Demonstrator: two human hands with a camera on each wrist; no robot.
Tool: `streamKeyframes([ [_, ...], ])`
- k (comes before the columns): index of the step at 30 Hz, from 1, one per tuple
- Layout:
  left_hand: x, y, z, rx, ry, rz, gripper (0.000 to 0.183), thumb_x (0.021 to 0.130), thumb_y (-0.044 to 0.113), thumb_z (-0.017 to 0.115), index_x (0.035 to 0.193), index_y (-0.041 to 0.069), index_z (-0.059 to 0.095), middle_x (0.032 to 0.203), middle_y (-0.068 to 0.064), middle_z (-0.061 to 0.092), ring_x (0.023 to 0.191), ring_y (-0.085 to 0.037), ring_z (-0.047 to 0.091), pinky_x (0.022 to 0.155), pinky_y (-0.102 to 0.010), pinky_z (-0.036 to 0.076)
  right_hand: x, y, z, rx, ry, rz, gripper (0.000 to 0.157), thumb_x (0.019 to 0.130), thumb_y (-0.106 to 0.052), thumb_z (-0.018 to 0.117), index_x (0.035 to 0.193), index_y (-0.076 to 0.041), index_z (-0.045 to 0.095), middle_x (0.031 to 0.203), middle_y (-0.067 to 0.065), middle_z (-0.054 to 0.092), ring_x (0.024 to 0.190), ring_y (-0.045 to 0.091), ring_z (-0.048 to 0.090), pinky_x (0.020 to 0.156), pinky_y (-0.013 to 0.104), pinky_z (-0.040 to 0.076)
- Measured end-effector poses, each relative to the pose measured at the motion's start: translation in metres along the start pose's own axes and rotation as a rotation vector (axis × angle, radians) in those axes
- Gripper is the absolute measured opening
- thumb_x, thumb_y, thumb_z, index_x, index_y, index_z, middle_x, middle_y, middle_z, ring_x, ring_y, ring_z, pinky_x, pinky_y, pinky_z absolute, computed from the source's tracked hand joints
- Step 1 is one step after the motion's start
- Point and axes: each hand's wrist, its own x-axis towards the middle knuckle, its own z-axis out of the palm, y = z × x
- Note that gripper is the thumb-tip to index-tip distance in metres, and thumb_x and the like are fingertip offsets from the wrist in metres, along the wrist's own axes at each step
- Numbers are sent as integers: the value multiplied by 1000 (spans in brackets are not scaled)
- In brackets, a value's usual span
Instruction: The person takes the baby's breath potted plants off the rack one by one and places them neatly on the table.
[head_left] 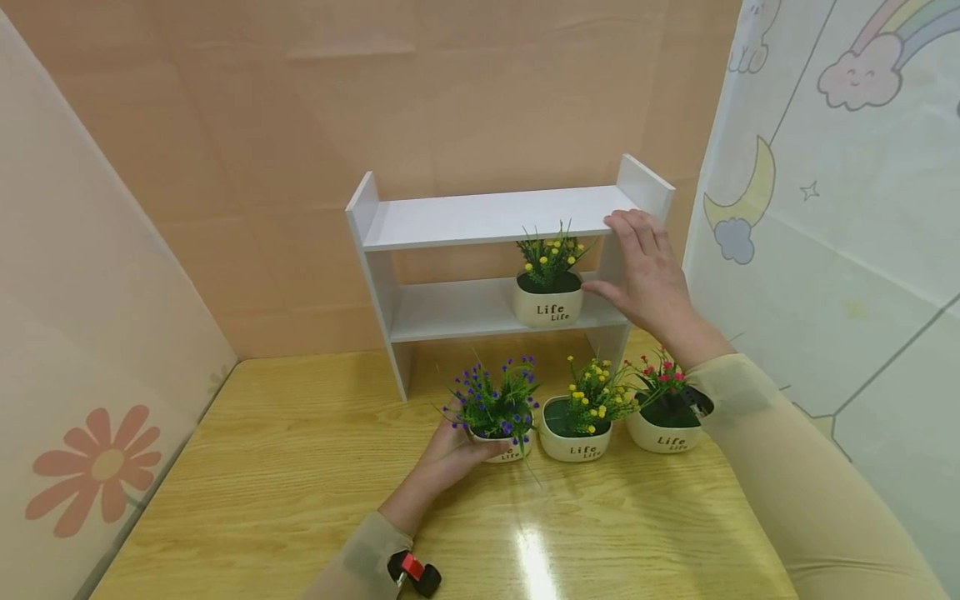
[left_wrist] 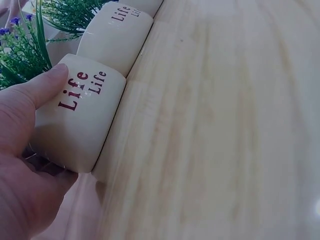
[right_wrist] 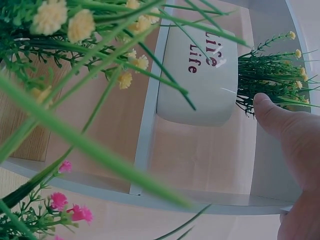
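My left hand grips a cream flowerpot with purple flowers on the table, its thumb across the front wall. The left wrist view shows the thumb beside the "Life" lettering, with the pot's base at the wood. Over at the shelf's right side, my right hand has its fingertips at the top board's front edge. Its thumb stretches out below, close to a cream flowerpot with yellow flowers on the middle board. No object shows within the right hand's fingers.
A white two-tier shelf stands on the wooden table near the back wall. Right of the purple-flowered pot are another yellow-flowered pot and a pink-flowered pot, partly under the right forearm. Patterned walls flank both sides.
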Motion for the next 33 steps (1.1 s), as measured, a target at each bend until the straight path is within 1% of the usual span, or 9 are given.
streamKeyframes([
  [3, 0, 1, 0, -4, -10, 15, 87, 87, 10, 96, 158, 30, 51, 151, 10, 63, 148, -18, 52, 124, -56, 38, 0, 0, 0, 5, 1, 1, 106, 85, -28, 99, 164, -4, 33, 167, 22, 34, 159, 44, 23, 135, 50, 16],
  [8, -1, 2, 0, -12, -10, 4, 93, 87, 11, 96, 161, 36, 46, 154, 12, 60, 151, -17, 49, 125, -56, 36, -1, 0, 0, 11, 8, -5, 106, 85, -27, 99, 164, -3, 33, 166, 23, 34, 159, 44, 24, 135, 49, 16],
  [12, 0, 1, 0, -14, -8, 20, 90, 87, 10, 96, 160, 33, 49, 155, 10, 60, 151, -20, 49, 125, -58, 36, -1, 0, 0, 7, 12, -15, 106, 85, -27, 99, 164, -3, 33, 166, 23, 34, 159, 44, 24, 135, 49, 15],
  [17, 0, 0, 1, 10, -8, 0, 92, 87, 10, 97, 160, 36, 48, 156, 14, 58, 153, -16, 46, 126, -56, 35, -1, 0, 0, 6, 27, -29, 107, 84, -27, 100, 164, -2, 34, 166, 23, 35, 158, 44, 25, 135, 49, 15],
  [20, 0, 0, 1, 4, -13, 7, 94, 86, 9, 97, 161, 34, 47, 158, 14, 56, 154, -16, 44, 128, -54, 33, -1, 0, 1, 8, 32, -29, 107, 84, -26, 100, 164, -2, 34, 166, 23, 35, 158, 44, 24, 135, 49, 16],
  [22, 1, 1, 1, -17, -20, 19, 95, 86, 7, 97, 163, 31, 46, 159, 12, 55, 155, -18, 44, 128, -55, 32, -1, 0, 1, 10, 37, -32, 106, 84, -26, 100, 164, -2, 34, 166, 23, 35, 159, 44, 24, 135, 49, 16],
  [24, 0, 1, 0, -25, -26, 22, 95, 87, 8, 96, 164, 30, 45, 159, 10, 57, 155, -20, 45, 127, -56, 34, -1, 0, 1, 12, 41, -36, 106, 84, -26, 100, 163, -2, 34, 165, 23, 36, 159, 44, 25, 135, 49, 16],
  [30, -3, 7, -5, -20, -35, -34, 102, 87, 13, 96, 165, 42, 36, 160, 7, 55, 155, -26, 44, 125, -61, 36, -1, 1, 2, 12, 44, -45, 106, 84, -27, 100, 163, -1, 34, 165, 24, 36, 158, 45, 25, 135, 49, 16],
  [33, -2, 9, -10, -72, -66, -22, 107, 88, 9, 95, 169, 35, 31, 165, -2, 50, 156, -25, 43, 125, -57, 38, -1, 2, 2, 12, 43, -41, 106, 84, -27, 100, 164, -2, 34, 165, 24, 36, 159, 44, 25, 135, 48, 15],
])
